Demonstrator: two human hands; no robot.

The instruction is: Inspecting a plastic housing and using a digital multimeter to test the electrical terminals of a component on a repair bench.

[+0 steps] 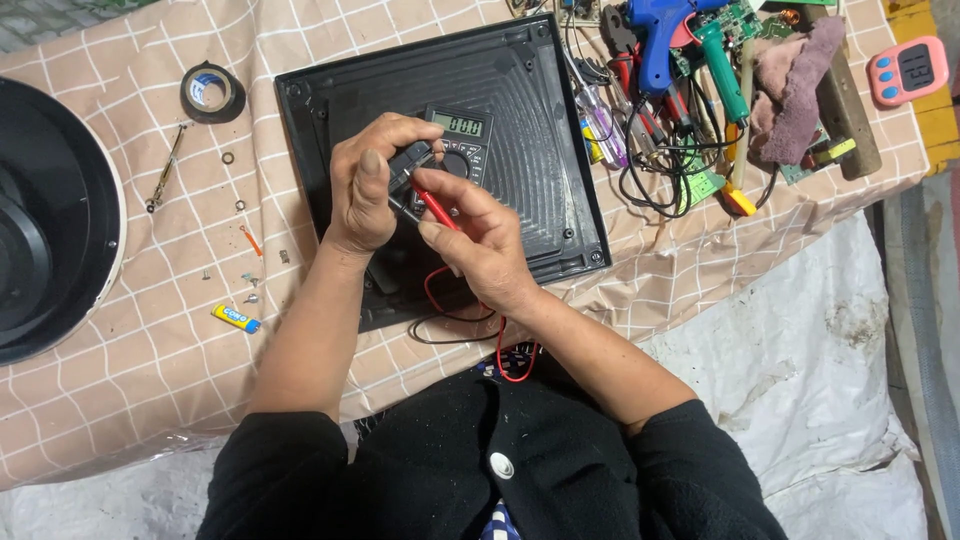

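Your right hand pinches red probe, fingers closed on its shaft; long axis slants up-left toward left hand. Your left hand closed around small dark part, thumb on top; exact shape hidden. Probe tip meets that part just above right fingertips, left hand nearer. Multimeter lies directly behind both hands, grey display lit, on ribbed black plastic panel. Red lead loops toward your lap. Checked cloth beneath; tape roll far left, tool pile right.
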